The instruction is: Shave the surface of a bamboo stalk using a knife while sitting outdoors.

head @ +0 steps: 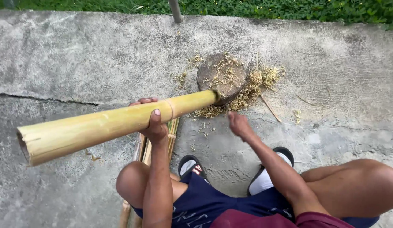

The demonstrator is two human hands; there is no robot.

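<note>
the left hand [154, 126] grips the thick bamboo pole [107, 124] near its middle. it looks stiff, smooth and heavy. its far end rests on a round stone [222, 76]. the right hand [238, 124] hangs loose, holding nothing.

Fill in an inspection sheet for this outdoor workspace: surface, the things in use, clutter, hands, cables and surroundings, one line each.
Surface: rough grey concrete slab with a long crack on the left.
Job's things: thick yellow-green bamboo pole, far end resting on a round block; split bamboo strips lying under the pole by the knee.
Clutter: pale shavings heaped around the block, thin sticks nearby.
Hands: left hand wraps its fingers round the pole; right hand is empty, blurred, apart from the pole.
Cables: nothing seen.
Surroundings: grass along the far edge, a grey post at the slab's edge.
</note>
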